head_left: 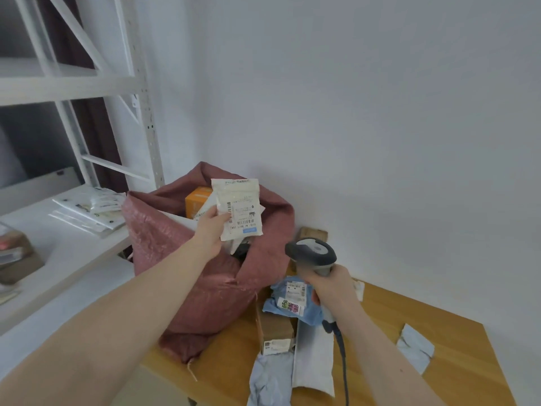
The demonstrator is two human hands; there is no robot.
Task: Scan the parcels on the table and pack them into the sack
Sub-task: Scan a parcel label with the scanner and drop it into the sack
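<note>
Wooden surface [456,341] at lower right, carrying the parcels. Pink woven sack [205,282] stands at the surface's left end, mouth open and upright; an orange box [196,202] shows inside the mouth. White shelf [58,244] left of the sack, with flat white packets [90,212] stacked on it. On the surface just right of the sack's base: blue poly parcel [289,303] with labels facing up, a brown carton [275,332] in front of it, a long white mailer [314,358] touching the carton's right side, and a pale blue bag [272,379] at the near edge. A small grey-blue mailer [415,347] lies well apart, further right of the sack. Left hand [210,230] holds a white labelled packet [238,208] above the sack's mouth, thumb pinching the label side, fingers behind. Right hand [330,285] grips a grey barcode scanner [311,253] by its handle, fingers wrapped round; scanner head is right of the sack, below the packet.
</note>
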